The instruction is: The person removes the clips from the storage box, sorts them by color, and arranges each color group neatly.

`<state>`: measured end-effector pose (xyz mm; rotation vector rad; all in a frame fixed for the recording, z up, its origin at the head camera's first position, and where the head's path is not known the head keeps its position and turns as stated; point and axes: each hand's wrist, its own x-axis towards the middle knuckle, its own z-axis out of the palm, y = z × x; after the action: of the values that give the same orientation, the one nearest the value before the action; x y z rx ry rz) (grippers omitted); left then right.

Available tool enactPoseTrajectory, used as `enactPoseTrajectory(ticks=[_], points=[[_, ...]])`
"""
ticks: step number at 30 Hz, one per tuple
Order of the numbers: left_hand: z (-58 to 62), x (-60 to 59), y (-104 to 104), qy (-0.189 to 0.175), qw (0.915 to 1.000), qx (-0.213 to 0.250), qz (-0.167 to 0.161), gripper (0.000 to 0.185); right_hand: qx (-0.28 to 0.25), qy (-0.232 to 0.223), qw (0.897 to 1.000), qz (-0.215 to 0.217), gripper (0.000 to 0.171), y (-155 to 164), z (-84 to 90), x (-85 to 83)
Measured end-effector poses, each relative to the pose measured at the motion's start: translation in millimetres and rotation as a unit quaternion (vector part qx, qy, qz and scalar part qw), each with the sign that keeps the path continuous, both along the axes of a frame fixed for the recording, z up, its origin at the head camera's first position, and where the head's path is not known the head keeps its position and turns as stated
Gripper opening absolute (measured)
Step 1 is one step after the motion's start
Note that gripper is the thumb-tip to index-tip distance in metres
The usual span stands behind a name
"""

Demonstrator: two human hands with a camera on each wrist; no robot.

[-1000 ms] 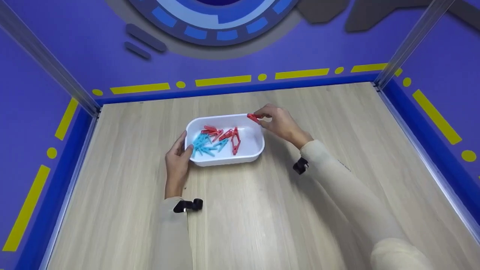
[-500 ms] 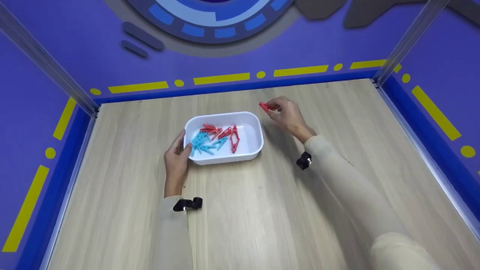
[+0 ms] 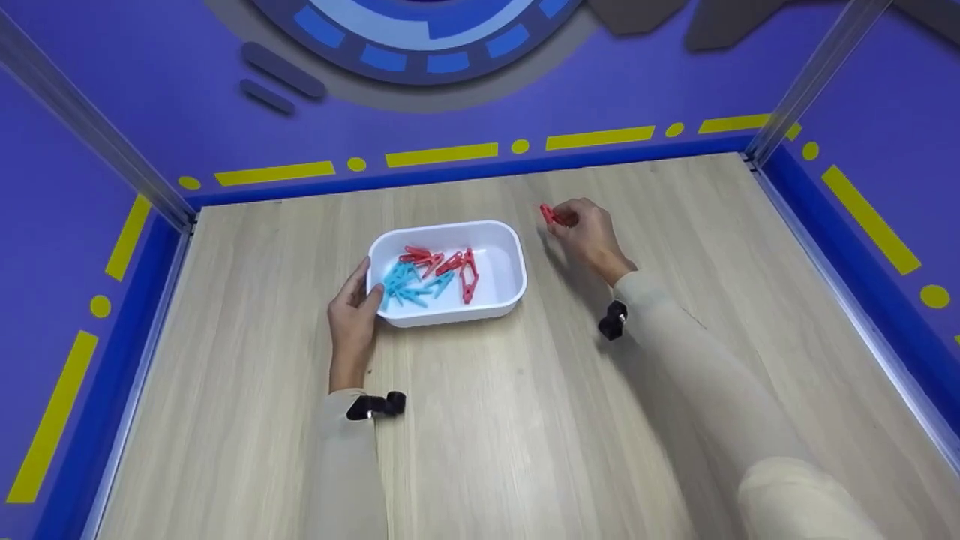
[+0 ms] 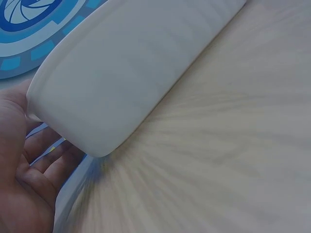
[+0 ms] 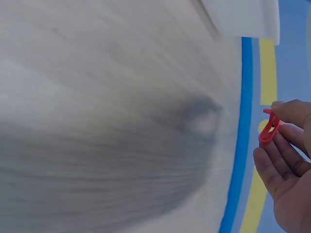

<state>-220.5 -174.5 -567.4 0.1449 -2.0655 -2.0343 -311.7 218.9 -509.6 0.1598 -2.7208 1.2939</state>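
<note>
A white tub sits on the wooden table and holds several red pegs and blue pegs. My left hand grips the tub's left end, thumb over the rim; the left wrist view shows the tub's wall against my left hand. My right hand pinches a single red peg above the table, to the right of the tub and apart from it. In the right wrist view that red peg sits between thumb and fingers, with the tub's corner further off.
Purple walls with yellow markings enclose the table on three sides, with a blue strip along the base. Metal corner posts stand at the back corners. Bare wood stretches in front of the tub.
My right hand carried the red peg from the tub's far right rim out to the right, away from the tub and lower toward the table. My left hand kept its hold.
</note>
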Motion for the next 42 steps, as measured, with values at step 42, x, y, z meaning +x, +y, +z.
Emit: enactPoseTrajectory(ticks=[42], points=[[-3.5, -0.9, 0, 0.005, 1.0000, 0.002, 0.002, 0.052, -0.047, -0.055, 0.993, -0.089, 0.033, 7, -43.3, 6.2]])
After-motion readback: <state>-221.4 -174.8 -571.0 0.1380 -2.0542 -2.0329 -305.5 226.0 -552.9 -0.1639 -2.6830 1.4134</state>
